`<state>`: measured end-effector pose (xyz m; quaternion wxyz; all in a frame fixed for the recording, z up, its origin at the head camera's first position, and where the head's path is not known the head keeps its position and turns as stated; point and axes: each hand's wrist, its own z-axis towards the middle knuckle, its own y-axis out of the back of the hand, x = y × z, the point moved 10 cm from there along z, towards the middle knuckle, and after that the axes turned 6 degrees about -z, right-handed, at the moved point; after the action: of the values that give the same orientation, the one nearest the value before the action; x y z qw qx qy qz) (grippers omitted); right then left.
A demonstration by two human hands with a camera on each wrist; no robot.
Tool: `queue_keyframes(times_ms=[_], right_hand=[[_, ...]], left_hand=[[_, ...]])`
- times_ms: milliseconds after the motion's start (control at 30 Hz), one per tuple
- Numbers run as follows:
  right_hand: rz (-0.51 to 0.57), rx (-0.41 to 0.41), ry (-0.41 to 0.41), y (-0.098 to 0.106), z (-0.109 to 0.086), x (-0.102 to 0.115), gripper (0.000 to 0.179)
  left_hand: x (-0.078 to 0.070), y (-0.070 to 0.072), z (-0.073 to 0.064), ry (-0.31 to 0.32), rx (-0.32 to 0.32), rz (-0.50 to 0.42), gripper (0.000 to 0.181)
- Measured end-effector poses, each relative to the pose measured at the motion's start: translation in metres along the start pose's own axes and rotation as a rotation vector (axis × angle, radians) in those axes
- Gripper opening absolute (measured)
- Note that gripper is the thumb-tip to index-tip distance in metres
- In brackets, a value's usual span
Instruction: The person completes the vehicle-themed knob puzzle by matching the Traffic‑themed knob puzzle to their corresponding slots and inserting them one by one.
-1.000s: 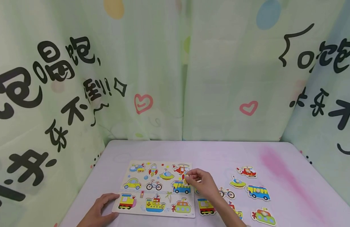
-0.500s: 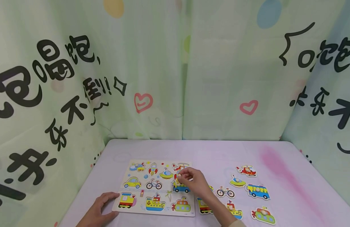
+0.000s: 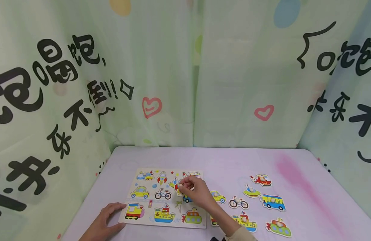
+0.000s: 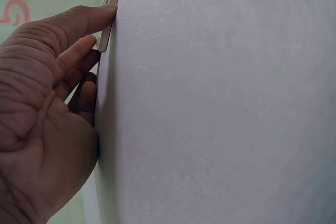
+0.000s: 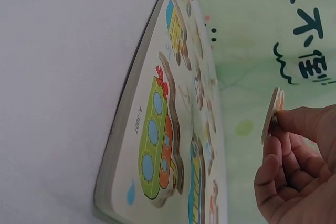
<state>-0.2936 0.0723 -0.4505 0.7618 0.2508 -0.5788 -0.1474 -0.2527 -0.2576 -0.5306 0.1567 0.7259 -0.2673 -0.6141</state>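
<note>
A white wooden puzzle board (image 3: 134,223) lies at the table's left middle, with printed vehicle recesses. My left hand (image 3: 104,221) touches its lower left corner, fingers at the left edge and thumb at the corner; in the left wrist view the hand (image 4: 47,103) meets the board's edge (image 4: 111,24). My right hand (image 3: 197,194) pinches a rocket puzzle piece (image 3: 177,190) above the board, below the flying saucer picture. In the right wrist view the piece (image 5: 270,116) stands on edge, held by its knob between thumb and fingers, apart from the board.
Right of the board lie loose knobbed pieces: helicopter (image 3: 261,180), flying saucer (image 3: 251,192), bus (image 3: 273,203), bicycle (image 3: 238,203), car (image 3: 218,196), ship (image 3: 245,222) and submarine (image 3: 278,228). A train piece (image 3: 213,221) is partly behind my right forearm. Curtains (image 3: 227,83) surround the table.
My right hand has moved left across the board with the rocket piece, from by the helicopter picture to near the flying saucer picture. The left hand stays at the board's corner.
</note>
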Motion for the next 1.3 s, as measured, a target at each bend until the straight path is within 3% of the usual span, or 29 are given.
queue_keyframes(times_ms=[367, 700, 967, 1300], right_hand=[[-0.014, 0.035, 0.064, -0.017, 0.011, 0.017, 0.010], [-0.067, 0.059, 0.060, -0.027, 0.016, 0.025, 0.010], [-0.073, 0.050, 0.062, -0.030, 0.020, 0.030, 0.010], [-0.182, 0.051, 0.096, -0.038, 0.032, 0.034, 0.006]], left_hand=[[0.004, 0.002, 0.000, 0.002, -0.007, -0.010, 0.065], [0.004, 0.003, 0.000, 0.015, -0.010, -0.015, 0.068], [0.001, 0.001, -0.001, -0.016, 0.005, -0.012, 0.063], [-0.001, 0.002, -0.002, -0.034, -0.012, -0.007, 0.062]])
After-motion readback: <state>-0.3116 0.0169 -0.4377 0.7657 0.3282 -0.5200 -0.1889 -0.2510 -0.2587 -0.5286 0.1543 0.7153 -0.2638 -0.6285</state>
